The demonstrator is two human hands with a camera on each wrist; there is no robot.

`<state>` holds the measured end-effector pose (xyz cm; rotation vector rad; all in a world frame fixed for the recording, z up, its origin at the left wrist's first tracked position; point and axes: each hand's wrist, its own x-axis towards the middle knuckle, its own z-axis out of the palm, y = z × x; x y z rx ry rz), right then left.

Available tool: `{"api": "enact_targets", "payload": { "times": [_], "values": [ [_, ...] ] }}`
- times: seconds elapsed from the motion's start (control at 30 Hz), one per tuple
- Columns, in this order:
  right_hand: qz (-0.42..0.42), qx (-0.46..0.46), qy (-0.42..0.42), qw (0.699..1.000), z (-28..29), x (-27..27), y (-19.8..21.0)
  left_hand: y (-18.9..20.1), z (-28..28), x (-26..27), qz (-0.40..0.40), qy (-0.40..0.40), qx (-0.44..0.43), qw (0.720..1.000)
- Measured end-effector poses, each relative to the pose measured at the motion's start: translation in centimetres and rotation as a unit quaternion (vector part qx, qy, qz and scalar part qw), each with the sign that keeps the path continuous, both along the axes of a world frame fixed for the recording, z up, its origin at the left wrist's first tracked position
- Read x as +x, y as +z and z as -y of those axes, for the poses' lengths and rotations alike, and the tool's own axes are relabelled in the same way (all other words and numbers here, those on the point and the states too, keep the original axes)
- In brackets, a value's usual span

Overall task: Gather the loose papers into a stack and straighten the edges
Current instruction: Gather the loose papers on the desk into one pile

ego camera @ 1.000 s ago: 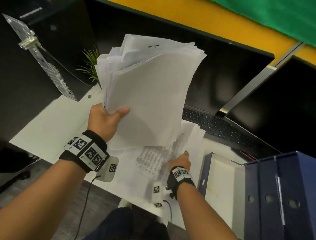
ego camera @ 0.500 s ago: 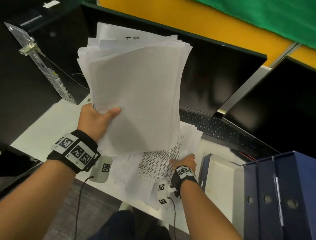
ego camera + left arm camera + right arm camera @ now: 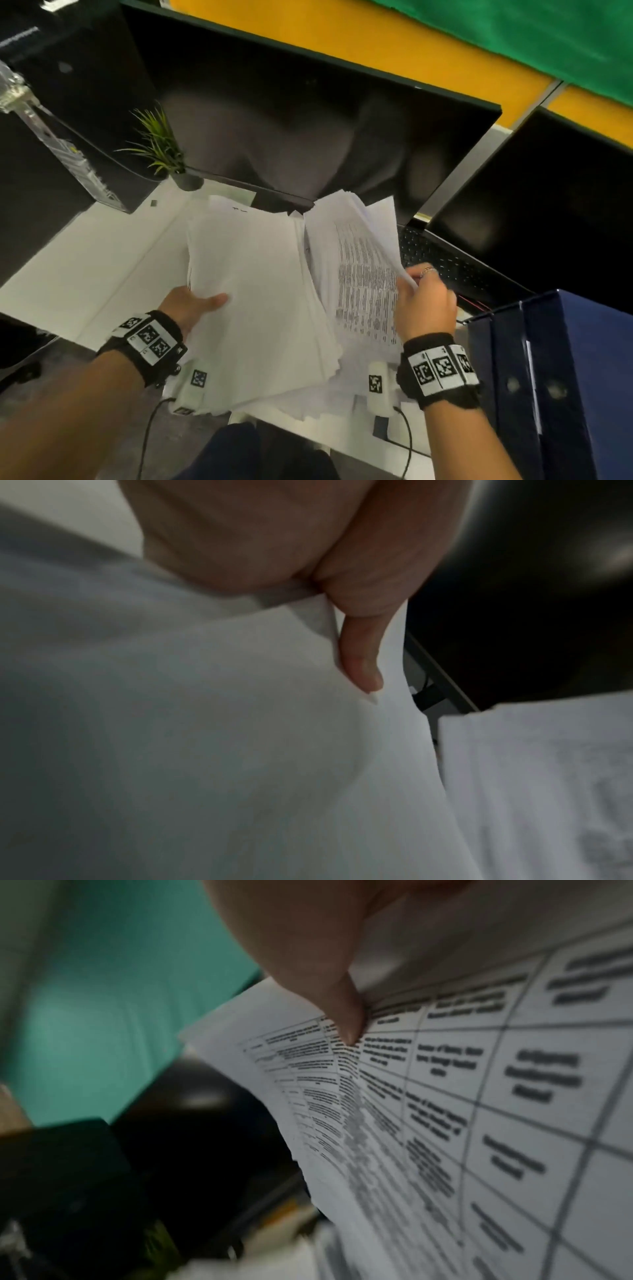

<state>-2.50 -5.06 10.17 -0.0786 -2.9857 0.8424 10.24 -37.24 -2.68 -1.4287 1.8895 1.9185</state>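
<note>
Lowered since before: your left hand [image 3: 191, 305] grips the paper stack [image 3: 260, 301] near the table [image 3: 85, 274]; your right hand [image 3: 424, 305] now pinches printed sheets [image 3: 363, 274] alongside.

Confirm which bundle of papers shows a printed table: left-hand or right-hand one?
The right-hand bundle, pinched by the right hand: its top sheet carries a gridded table of text. The left-hand bundle, gripped by the left hand, shows a blank face.

hands: 2 [image 3: 191, 305] [image 3: 424, 305] | paper bundles: 2 [image 3: 260, 301] [image 3: 363, 274] | monitors: 2 [image 3: 308, 120] [image 3: 548, 212] | keyboard: 1 [image 3: 445, 263] | potted plant: 1 [image 3: 161, 144] | blue binders: 3 [image 3: 582, 377]
</note>
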Motion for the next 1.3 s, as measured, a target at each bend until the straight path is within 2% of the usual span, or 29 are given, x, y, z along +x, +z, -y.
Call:
{"api": "enact_targets", "payload": {
  "times": [0.13,0.2,0.33,0.43,0.5,0.57,0.67,0.77,0.83,0.93,1.03,1.13,1.17,1.23,1.3],
  "values": [
    [-0.126,-0.062,0.034,0.989,-0.5,-0.5,6.4,-2.2,-0.2,-0.1,0.074,-0.051,-0.041,0.995],
    [-0.147,-0.124,0.039,0.98,-0.6,-0.7,8.5,-2.0,-0.9,-0.3,0.092,-0.077,-0.074,0.99],
    [-0.133,-0.285,0.059,0.947,0.2,-0.7,10.3,-0.8,-2.0,-0.3,0.075,-0.092,-0.129,0.984],
    [-0.045,-0.342,0.061,0.937,1.8,-1.2,7.2,0.6,-1.8,-0.2,0.053,-0.077,-0.109,0.99],
    [0.064,-0.318,0.049,0.945,3.0,-1.6,3.0,0.9,-1.3,0.1,0.015,-0.022,-0.027,0.999],
    [0.165,-0.26,0.041,0.951,4.2,-1.9,-2.3,-0.2,-0.5,0.4,0.002,0.052,0.059,0.997],
    [0.24,-0.164,0.032,0.956,5.7,-1.5,-8.9,-1.5,0.2,0.4,-0.015,0.138,0.157,0.978],
    [0.278,-0.096,0.019,0.956,7.1,-0.6,-11.2,-0.9,0.1,0.1,-0.021,0.076,0.194,0.978],
    [0.286,-0.102,0.035,0.952,8.1,-0.1,-11.6,-0.1,-0.7,-0.5,-0.003,0.023,0.18,0.983],
    [0.28,-0.093,0.116,0.948,9.6,0.5,-12.1,0.9,-1.8,-1.7,0.05,-0.021,0.042,0.998],
    [0.254,-0.048,0.086,0.962,9.8,0.4,-11.9,0.3,-1.9,-2.2,0.09,-0.076,-0.048,0.992],
    [0.307,-0.071,0.124,0.941,9.5,1.5,-11.9,-0.3,-2.2,-1.9,0.108,-0.106,-0.133,0.98],
    [0.312,-0.085,0.117,0.939,9.2,1.9,-12.1,-0.4,-2.3,-1.7,0.102,-0.106,-0.157,0.977],
    [0.277,-0.086,0.049,0.956,8.3,1.9,-12.6,0.0,-2.4,-1.3,0.073,-0.104,-0.176,0.976],
    [0.247,-0.022,-0.045,0.968,6.8,1.7,-13.0,0.8,-1.9,-0.6,0.04,-0.103,-0.166,0.98]
  ]
}}
